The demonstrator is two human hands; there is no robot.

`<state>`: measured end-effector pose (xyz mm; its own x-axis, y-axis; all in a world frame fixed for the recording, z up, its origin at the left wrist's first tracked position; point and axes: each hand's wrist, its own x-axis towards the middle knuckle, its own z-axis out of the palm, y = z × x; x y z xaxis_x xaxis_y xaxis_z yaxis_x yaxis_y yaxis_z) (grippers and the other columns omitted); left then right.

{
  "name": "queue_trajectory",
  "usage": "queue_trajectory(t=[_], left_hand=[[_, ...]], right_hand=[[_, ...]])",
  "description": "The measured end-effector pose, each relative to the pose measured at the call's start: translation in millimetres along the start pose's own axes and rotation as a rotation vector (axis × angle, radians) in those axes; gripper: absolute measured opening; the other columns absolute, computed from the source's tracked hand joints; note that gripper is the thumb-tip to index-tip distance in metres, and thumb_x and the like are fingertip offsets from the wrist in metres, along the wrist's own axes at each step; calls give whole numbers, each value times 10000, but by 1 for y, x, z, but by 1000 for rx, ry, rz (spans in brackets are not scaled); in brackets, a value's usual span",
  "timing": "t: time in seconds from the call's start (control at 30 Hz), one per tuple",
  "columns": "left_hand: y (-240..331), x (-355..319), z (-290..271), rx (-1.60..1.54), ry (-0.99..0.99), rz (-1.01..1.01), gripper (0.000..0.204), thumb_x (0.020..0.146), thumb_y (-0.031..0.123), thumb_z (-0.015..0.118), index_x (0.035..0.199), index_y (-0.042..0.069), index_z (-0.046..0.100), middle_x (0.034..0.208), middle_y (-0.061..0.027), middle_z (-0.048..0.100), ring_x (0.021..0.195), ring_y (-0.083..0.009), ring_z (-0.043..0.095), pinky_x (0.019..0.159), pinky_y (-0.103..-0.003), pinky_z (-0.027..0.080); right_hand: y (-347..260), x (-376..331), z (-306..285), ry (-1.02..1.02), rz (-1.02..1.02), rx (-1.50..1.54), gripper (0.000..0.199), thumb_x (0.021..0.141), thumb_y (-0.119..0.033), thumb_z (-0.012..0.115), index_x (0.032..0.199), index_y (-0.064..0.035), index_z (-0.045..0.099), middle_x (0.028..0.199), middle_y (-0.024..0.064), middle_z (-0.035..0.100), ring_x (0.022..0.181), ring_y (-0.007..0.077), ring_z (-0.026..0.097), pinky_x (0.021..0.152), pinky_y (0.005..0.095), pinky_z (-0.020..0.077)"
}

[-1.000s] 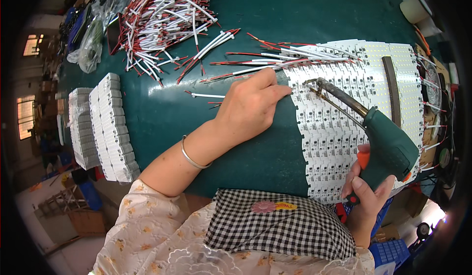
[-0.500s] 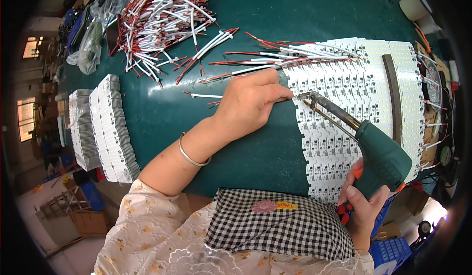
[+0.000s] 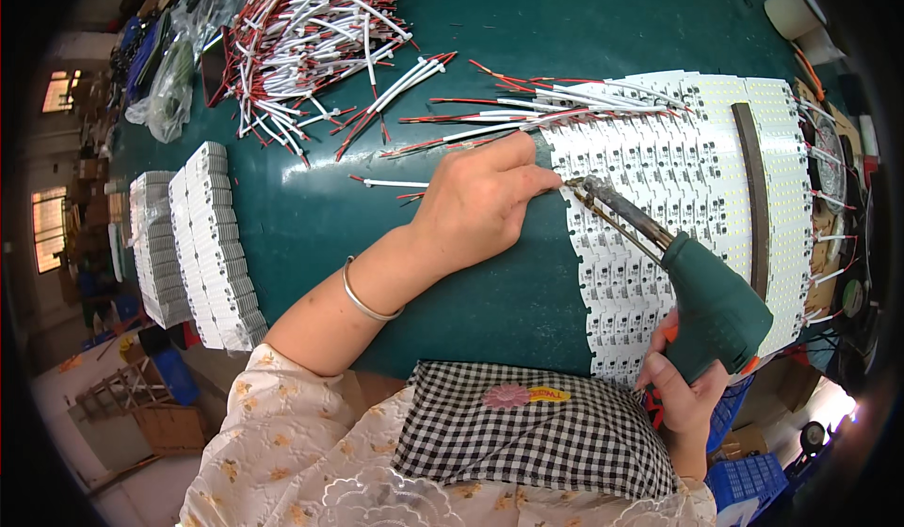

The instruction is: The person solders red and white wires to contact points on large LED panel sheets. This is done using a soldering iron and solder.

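Note:
My left hand is closed in a pinch at the left edge of the LED circuit boards. A white-sleeved wire with red ends runs under this hand toward the pinched fingertips, which cover its far end. In my right hand is a dark green pistol-shaped soldering iron, its fingers wrapped around the handle. The iron's tip and the thin metal tube beside it reach the board edge, right at my left fingertips. More red-ended white wires lie across the top of the boards.
A large heap of white and red wires lies at the far left. Two stacks of white boards stand on the green table. A dark strip crosses the boards at right, and a white roll stands far right.
The soldering iron and my right hand have shifted slightly left, bringing the tip closer to my left fingertips. My left hand has stayed nearly in place.

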<state>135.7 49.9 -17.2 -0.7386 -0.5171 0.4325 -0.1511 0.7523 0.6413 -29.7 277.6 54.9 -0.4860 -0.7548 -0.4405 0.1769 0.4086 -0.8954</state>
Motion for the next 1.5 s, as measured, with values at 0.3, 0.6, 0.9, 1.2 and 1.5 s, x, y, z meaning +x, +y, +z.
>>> queue_trajectory(t=[0.3, 0.6, 0.9, 1.2, 1.5], left_hand=[[2, 2, 1, 30, 18, 23, 264, 642, -110, 642, 851, 49, 664, 673, -65, 522, 576, -209, 539, 492, -307, 431], [18, -3, -11, 152, -4, -35, 225, 678, -59, 646, 868, 62, 655, 721, -72, 568, 626, -243, 588, 536, -337, 478], [10, -51, -109, 556, 61, -409, 187, 648, 26, 731, 814, 63, 655, 819, -68, 585, 808, -254, 547, 700, -354, 450], [15, -48, -135, 131, 180, -585, 151, 716, -21, 704, 844, 18, 632, 919, -96, 672, 873, -202, 633, 778, -299, 481], [44, 5, -86, -784, 260, -368, 115, 832, -30, 619, 937, -28, 573, 934, -144, 658, 836, -175, 655, 794, -294, 522]], right_hand=[[-11, 2, 8, 131, -78, 172, 548, 698, -64, 666, 1159, 96, 416, 742, 122, 525, 487, 149, 531, 418, 249, 454], [-14, 13, -4, 62, -213, 183, 664, 685, -130, 679, 1198, 153, 365, 597, 92, 485, 413, 143, 489, 374, 239, 419], [-9, 19, -37, -33, -284, 188, 687, 749, -117, 666, 1279, 121, 300, 779, 99, 506, 469, 133, 504, 380, 253, 463], [-11, 19, -37, -47, -368, 153, 686, 779, -117, 620, 1316, 107, 258, 774, 76, 489, 455, 108, 471, 376, 234, 429], [-12, 15, -44, -35, -351, 256, 716, 747, -110, 651, 1327, 84, 279, 776, 90, 504, 482, 120, 497, 399, 239, 448]])
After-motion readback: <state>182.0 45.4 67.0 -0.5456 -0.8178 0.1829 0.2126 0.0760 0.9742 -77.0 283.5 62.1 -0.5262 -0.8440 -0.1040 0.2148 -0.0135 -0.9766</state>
